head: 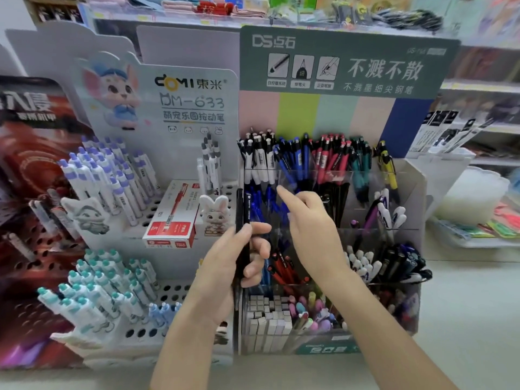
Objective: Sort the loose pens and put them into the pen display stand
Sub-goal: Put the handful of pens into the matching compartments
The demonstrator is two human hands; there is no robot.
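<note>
Left hand (239,257): raised before stand, fingers and thumb closed round black pen (247,209), pen held upright. Right hand (312,220): index finger stretched toward blue pens (261,204) in middle tier, other fingers loosely bent, nothing seen gripped. Pen display stand (405,198): clear, tiered, set on bench (464,319); compartments grouped by colour. Step judged: compartment being chosen for held pen. Next move: match likely to be sought among dark pens (399,260) at lower right, pen lowered in upright.

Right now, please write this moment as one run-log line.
left hand: holds black pen upright | right hand: forefinger extended toward blue pens | status: pen not yet in display stand
</note>
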